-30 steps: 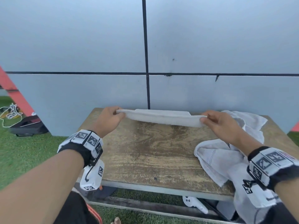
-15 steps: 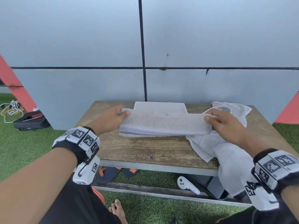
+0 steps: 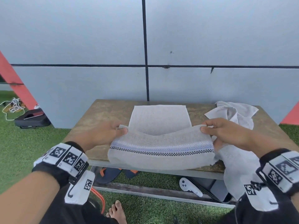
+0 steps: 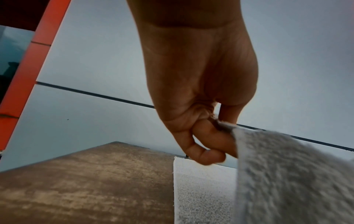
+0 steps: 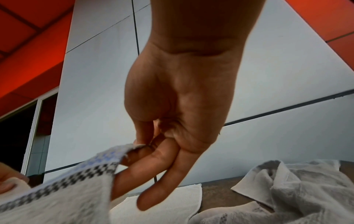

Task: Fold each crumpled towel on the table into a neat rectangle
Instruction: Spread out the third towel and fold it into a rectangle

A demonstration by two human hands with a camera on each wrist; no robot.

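Observation:
I hold a grey towel with a blue and black checkered band stretched between both hands above the near edge of the wooden table. My left hand pinches its left top corner, seen close in the left wrist view as the towel held between thumb and fingers. My right hand pinches the right top corner. A folded white towel lies flat behind it. A crumpled white towel sits at the back right and trails off the front right edge.
A grey panelled wall stands right behind the table. Under the table are sandals, a white controller and a dark case. Green turf surrounds it, with a black bag at the left.
Both hands have drawn the stretched towel from the far edge toward me; it now hangs over the near edge, with the folded towel uncovered behind it.

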